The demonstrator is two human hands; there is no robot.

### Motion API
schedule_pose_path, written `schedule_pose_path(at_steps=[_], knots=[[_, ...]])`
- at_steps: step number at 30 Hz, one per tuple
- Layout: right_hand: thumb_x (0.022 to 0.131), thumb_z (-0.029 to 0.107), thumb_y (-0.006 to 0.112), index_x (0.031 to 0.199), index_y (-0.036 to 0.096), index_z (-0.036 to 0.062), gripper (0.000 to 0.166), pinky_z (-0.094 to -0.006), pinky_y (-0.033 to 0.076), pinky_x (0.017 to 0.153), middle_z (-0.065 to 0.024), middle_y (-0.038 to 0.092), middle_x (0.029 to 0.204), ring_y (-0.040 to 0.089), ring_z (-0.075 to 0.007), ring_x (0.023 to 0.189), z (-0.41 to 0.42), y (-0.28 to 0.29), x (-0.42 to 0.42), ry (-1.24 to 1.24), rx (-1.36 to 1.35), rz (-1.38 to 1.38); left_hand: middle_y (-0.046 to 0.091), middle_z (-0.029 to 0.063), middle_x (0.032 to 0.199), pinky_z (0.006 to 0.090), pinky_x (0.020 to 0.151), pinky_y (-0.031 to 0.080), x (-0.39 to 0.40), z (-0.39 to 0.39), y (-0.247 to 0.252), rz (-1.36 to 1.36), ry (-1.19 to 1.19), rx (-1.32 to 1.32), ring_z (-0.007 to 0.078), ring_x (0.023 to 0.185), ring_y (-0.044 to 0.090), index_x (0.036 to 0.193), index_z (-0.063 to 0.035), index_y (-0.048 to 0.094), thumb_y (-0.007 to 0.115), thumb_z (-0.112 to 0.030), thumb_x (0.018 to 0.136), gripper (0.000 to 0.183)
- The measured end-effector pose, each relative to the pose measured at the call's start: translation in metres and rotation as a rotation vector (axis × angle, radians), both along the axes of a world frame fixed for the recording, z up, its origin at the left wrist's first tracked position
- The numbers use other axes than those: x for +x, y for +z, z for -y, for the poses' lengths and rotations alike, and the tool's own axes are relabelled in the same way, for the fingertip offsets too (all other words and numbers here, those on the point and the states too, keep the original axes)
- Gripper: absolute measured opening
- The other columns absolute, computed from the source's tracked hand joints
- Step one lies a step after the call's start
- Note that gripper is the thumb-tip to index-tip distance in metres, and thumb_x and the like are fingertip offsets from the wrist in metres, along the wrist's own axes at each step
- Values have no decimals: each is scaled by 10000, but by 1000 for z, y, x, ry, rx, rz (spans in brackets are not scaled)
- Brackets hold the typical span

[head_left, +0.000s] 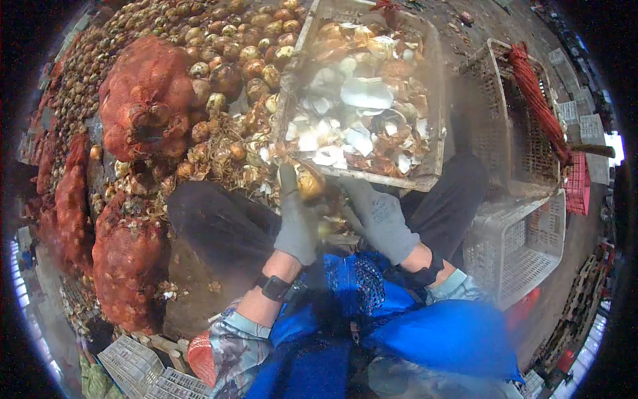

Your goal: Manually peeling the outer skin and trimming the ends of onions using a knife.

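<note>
My left hand (297, 219), in a grey glove, holds a yellow-brown onion (310, 182) between my knees, at the near edge of a plastic crate (384, 180). Dry roots or stalks show at the onion's upper end. The crate holds onion skins and pale, glossy onion pieces (368, 94). My right hand (381, 214), also gloved, is close to the onion on its right, with a small gap between them. Its fingertips are blurred, and I cannot tell whether it holds anything.
Loose onions (249, 55) are heaped at the upper left, beside red mesh sacks of onions (147, 95), (127, 264). To my right stand a tall plastic crate (503, 119) with a bundled red mesh bag (538, 99) on it and a pale empty crate (528, 249). More crates (132, 364) lie lower left.
</note>
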State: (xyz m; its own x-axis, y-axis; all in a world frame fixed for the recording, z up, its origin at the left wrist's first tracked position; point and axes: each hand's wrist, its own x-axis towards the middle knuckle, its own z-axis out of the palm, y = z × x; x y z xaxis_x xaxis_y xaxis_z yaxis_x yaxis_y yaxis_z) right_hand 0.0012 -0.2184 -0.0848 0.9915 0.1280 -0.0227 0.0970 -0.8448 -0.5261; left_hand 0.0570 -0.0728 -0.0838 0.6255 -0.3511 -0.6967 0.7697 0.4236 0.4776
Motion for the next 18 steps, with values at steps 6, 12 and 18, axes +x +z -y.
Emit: schedule_pose_path(at_steps=[6,12,18], knots=[[807,233,581,1211,424,36,476,-421,502,627,-169,563,994,620,-326,759,2,16,1,-2,-55,-54,591,23,824,283,566,479,7,4,-6,-2,-5,72,145,677,567,1000,-112,550,431,-697,814,626],[829,216,559,1156,442,35,392,-419,505,581,-178,588,895,622,-331,714,-5,-8,20,-22,37,-2,567,24,871,245,515,492,4,17,-17,309,102,401,115,659,563,1109,-139,483,539,-673,771,634],[834,185,531,1104,450,40,317,-442,504,570,-179,583,855,625,-342,704,-10,8,11,-46,72,-23,547,99,936,272,525,503,9,3,-18,42,104,135,182,737,588,1293,-107,236,548,-556,838,712]])
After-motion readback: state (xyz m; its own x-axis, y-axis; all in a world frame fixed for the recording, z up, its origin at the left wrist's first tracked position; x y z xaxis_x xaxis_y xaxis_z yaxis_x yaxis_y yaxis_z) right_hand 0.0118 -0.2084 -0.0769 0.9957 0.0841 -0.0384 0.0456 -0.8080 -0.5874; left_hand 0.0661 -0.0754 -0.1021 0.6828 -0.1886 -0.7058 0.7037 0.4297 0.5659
